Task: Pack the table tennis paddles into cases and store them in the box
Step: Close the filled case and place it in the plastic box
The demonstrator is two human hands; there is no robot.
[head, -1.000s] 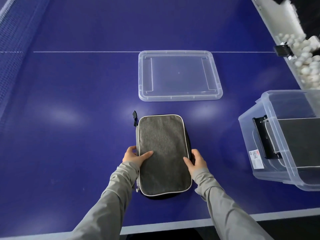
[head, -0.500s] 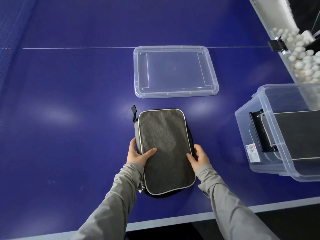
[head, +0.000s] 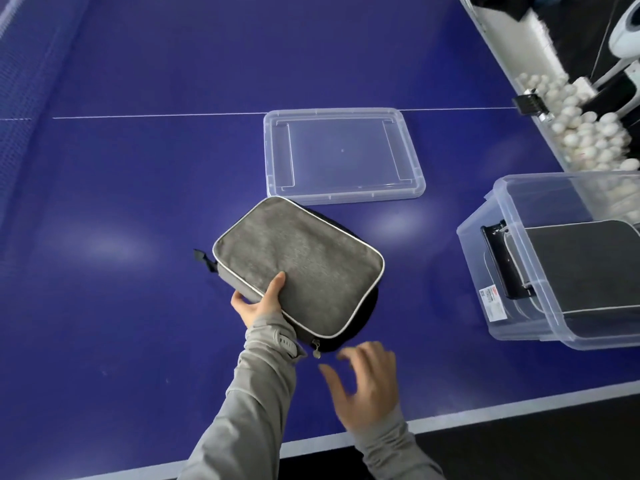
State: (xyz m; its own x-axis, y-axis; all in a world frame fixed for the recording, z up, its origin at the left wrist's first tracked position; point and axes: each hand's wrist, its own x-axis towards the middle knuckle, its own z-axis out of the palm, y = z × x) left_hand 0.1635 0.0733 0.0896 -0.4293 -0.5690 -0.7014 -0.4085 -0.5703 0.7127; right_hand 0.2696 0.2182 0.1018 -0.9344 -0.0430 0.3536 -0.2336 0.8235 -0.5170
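With only the left hand clamping the grey paddle case by its nine o'clock edge, tilted on the blue surface, and the right hand splayed, gripping nothing, it could slip before reaching the clear storage box at three o'clock.

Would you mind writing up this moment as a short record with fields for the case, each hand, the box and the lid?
case: grey case, lying askew on the blue table, zip pull at its near edge
left hand: left hand grips the case's near-left edge
right hand: right hand open, off the case, near the zip pull
box: clear box at right, another case inside
lid: clear lid flat on the table, behind the grey case
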